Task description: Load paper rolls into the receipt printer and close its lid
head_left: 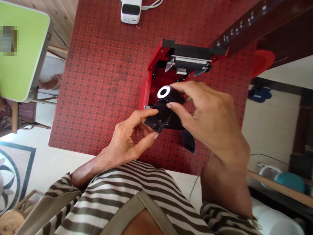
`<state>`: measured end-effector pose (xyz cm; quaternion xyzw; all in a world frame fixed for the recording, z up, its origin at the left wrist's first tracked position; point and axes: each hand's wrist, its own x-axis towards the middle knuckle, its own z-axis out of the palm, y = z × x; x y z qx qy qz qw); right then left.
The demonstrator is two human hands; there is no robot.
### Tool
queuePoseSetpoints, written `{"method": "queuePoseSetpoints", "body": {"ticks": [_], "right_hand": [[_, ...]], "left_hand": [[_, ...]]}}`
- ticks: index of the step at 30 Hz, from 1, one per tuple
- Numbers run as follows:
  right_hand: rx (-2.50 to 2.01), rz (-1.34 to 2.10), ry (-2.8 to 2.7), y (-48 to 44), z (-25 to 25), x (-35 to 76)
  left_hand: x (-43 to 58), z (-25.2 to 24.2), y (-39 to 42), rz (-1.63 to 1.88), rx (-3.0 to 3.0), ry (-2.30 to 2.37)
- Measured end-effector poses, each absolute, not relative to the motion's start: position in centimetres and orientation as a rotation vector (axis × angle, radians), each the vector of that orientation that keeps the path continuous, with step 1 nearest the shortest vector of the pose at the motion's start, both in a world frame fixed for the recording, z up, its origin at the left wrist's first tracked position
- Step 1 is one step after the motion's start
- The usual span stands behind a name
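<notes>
The person's two bare hands worked over a red-topped table, holding a roll of black ribbon (174, 97) with a white core (163, 92) just above the near edge of an open red printer case (156, 78). The left hand (127, 135) was half closed, its thumb and fingers pinching a crinkled, white-scuffed length of black film (157, 117) unwound from the roll. The right hand (207, 122) curved over the roll and gripped it between thumb and forefinger, while a loose black tail (188, 141) hung toward the near side. So far, the case stood open and the roll was out in the hands, partly unwound. The roll was not seated in the case, and the film was not threaded through it. The case was the one container in play: its metal mechanism (188, 62) sat at the far end, and its red compartment (161, 80) looked empty of any roll, though the fingers and roll blocked part of the view. Farther off on the patterned red tablecloth (97, 98), a small white printer (131, 11) sat with its cable
</notes>
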<state>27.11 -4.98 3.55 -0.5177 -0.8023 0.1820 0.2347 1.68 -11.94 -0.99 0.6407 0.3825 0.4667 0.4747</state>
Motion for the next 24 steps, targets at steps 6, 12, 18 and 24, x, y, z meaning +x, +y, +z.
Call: {"method": "queuePoseSetpoints", "body": {"ticks": [6,12,18,24], "right_hand": [[-1.612,0.322,-2.413,-3.9,2.7,25.5],[-1.758,0.309,-2.509,-2.7,2.9,24.2],[-1.639,0.377,-2.473,-0.8,0.1,25.3],[-1.441,0.482,-2.351,0.4,-2.9,26.3]], "left_hand": [[1.6,-1.1,-11.2,1.128,1.697,1.009],[1.6,0.0,-10.1,1.029,1.903,1.108],[2.6,1.7,-8.9,0.765,2.036,1.292],[2.9,2.1,-8.3,0.652,2.114,1.393]]}}
